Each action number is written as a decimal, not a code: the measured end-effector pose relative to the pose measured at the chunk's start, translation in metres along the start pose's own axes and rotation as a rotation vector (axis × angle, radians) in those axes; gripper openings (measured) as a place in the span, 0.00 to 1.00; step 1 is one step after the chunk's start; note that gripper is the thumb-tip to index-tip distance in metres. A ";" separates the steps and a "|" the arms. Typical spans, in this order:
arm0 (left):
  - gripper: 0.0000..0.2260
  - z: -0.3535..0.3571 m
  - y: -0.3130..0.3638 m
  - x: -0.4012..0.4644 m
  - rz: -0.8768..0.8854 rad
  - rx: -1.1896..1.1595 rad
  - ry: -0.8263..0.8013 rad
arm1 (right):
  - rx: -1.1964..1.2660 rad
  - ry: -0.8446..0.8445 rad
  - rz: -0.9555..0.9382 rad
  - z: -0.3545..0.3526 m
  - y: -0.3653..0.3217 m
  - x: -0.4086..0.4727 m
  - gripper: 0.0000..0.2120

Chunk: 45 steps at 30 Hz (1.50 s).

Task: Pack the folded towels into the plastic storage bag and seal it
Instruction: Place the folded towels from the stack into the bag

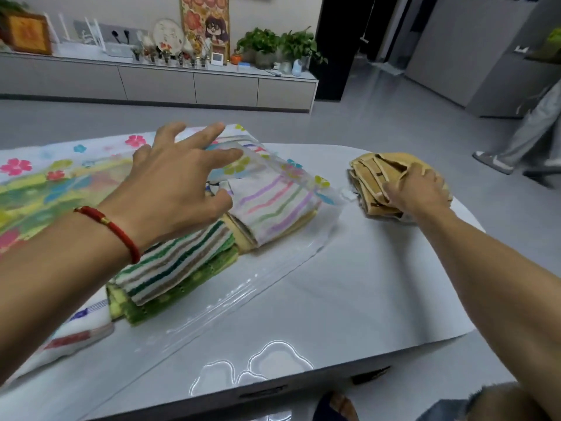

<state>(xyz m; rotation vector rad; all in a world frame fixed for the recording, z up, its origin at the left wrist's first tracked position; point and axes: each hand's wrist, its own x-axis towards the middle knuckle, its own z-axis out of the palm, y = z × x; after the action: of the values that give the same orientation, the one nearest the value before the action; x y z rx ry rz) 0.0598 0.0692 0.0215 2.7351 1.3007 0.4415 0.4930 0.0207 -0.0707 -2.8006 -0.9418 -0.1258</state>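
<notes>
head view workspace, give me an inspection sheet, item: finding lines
surface: glossy pale grey table.
job's things: clear flower-printed plastic storage bag lying flat, partly over pastel striped folded towel; green striped folded towel beside it; tan folded towel stack outside the bag.
clutter: flowered cloth at left.
hands: left hand open above the bag; right hand grips the tan stack.
cables: nothing seen.
surroundings: low cabinet with potted plants.

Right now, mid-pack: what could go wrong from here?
1. The tan towel stack under the right hand looks loosely folded; it may splay when lifted.
2. The left hand hovers open over the plastic bag, so its mouth isn't held and may collapse.
3. The green striped towel sits near the opening and could foul the seal.
</notes>
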 end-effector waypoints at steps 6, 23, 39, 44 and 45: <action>0.32 0.003 -0.004 0.007 -0.019 0.009 0.020 | -0.053 0.226 0.009 0.015 -0.001 0.028 0.16; 0.35 0.008 -0.004 0.009 -0.040 -0.001 0.045 | 0.265 -0.105 0.127 0.003 0.038 0.065 0.25; 0.25 -0.013 -0.036 -0.043 -0.019 0.146 -0.014 | 0.694 -0.582 -0.138 -0.117 0.022 -0.026 0.22; 0.26 -0.038 -0.070 -0.092 -0.129 0.151 -0.060 | 0.817 -0.873 -0.318 -0.162 0.005 -0.128 0.28; 0.26 -0.041 -0.079 -0.104 -0.145 0.166 -0.090 | 0.783 -0.902 -0.371 -0.163 -0.005 -0.148 0.29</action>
<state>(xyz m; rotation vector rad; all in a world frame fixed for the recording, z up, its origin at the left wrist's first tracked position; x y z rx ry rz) -0.0729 0.0372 0.0222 2.7268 1.5634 0.2045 0.3690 -0.0956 0.0692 -1.8608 -1.2747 1.2443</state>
